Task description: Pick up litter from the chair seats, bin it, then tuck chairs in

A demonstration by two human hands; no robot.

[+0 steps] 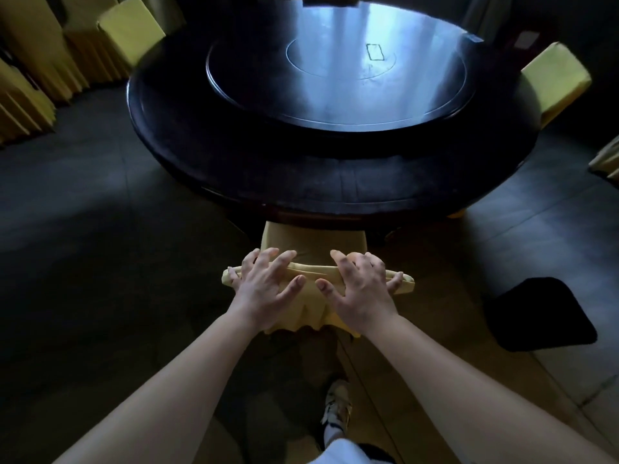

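Under the table [335, 182] edge, both hands' fingers [268, 266] curl over the chair [315, 242] back.

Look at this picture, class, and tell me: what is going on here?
A person stands behind a yellow-covered chair at a round dark table. The left hand and the right hand both grip the top of the chair's back. The front of the seat is already under the table edge, and no litter shows on the visible part. A dark mat lies on the floor to the right.
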